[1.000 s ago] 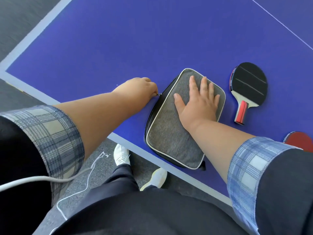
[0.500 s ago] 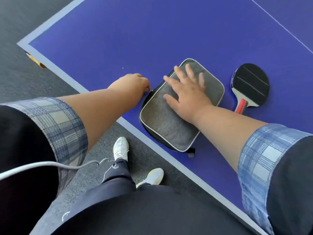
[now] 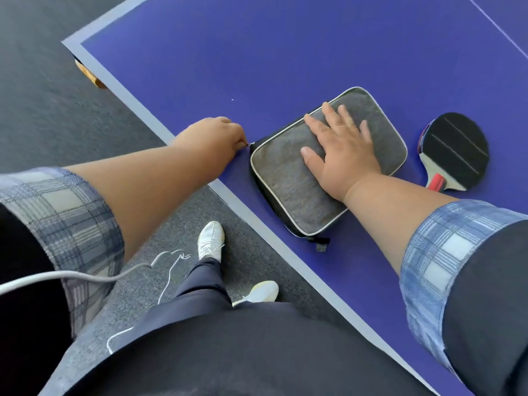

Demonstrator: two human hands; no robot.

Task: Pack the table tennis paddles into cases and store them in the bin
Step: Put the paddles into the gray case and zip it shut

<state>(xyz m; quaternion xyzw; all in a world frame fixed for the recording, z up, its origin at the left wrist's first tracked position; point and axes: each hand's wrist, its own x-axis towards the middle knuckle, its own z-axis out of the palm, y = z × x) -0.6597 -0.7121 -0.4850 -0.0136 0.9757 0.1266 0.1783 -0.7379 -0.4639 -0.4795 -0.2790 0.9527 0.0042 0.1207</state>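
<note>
A grey paddle case (image 3: 288,178) with pale piping and black sides lies near the edge of the blue table (image 3: 257,52). My right hand (image 3: 340,150) lies flat on top of the case, fingers spread, pressing it down. My left hand (image 3: 214,138) sits at the case's left corner and pinches the small zipper pull (image 3: 251,144) there. To the right of the case lies a loose paddle (image 3: 454,150), black rubber up, with a red and pale handle partly behind my right forearm. No bin is in view.
The table's grey border runs diagonally past the case, with its corner (image 3: 68,44) at the upper left. Below it are dark carpet, my white shoes (image 3: 211,238), dark trousers and a white cable (image 3: 85,277).
My left hand has drawn the zipper pull along the case's side to its left corner. My right hand has shifted on the case top. The view has swung left, and a red paddle dropped out of sight.
</note>
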